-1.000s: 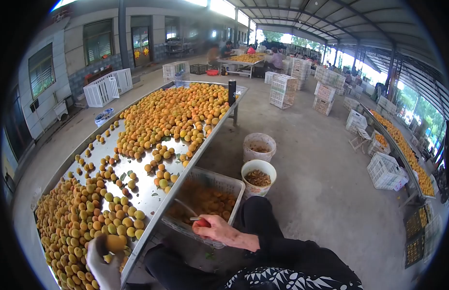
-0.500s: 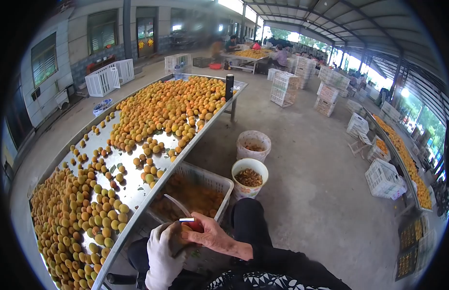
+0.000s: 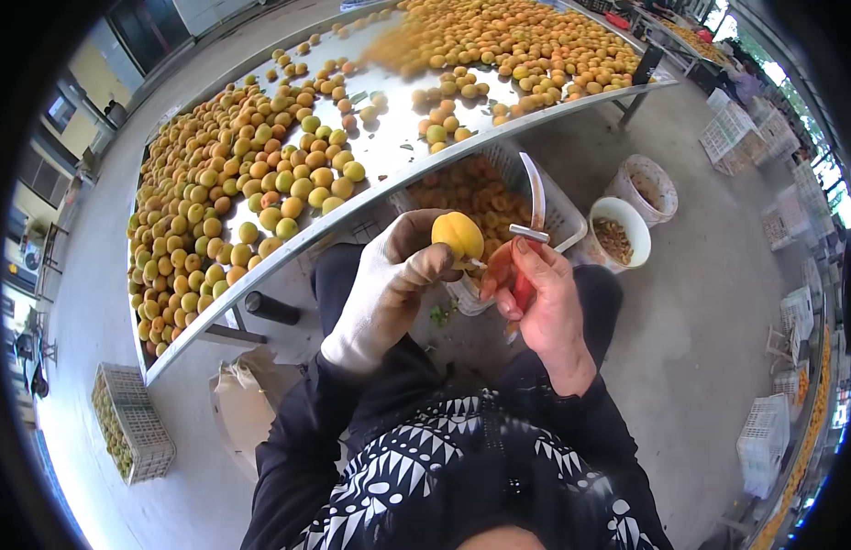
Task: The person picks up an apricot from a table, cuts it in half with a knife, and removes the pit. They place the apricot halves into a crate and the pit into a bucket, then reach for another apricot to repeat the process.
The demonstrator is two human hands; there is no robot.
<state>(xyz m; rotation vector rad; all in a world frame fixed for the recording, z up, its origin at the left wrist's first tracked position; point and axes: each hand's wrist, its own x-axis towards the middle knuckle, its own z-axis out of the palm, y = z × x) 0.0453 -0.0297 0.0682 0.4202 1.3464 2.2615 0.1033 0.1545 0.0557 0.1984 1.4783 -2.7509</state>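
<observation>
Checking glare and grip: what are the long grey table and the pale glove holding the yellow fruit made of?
Long grey table: bare sheet metal, probably stainless steel; mirrors the light. Pale glove on the left hand: seemingly knitted fabric, matte, creased around the yellow fruit.

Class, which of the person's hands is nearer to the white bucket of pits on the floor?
Right. The bare right hand, holding a knife, is just beside the white bucket; the gloved left hand, holding an apricot, lies farther off, beyond the right hand.
</observation>
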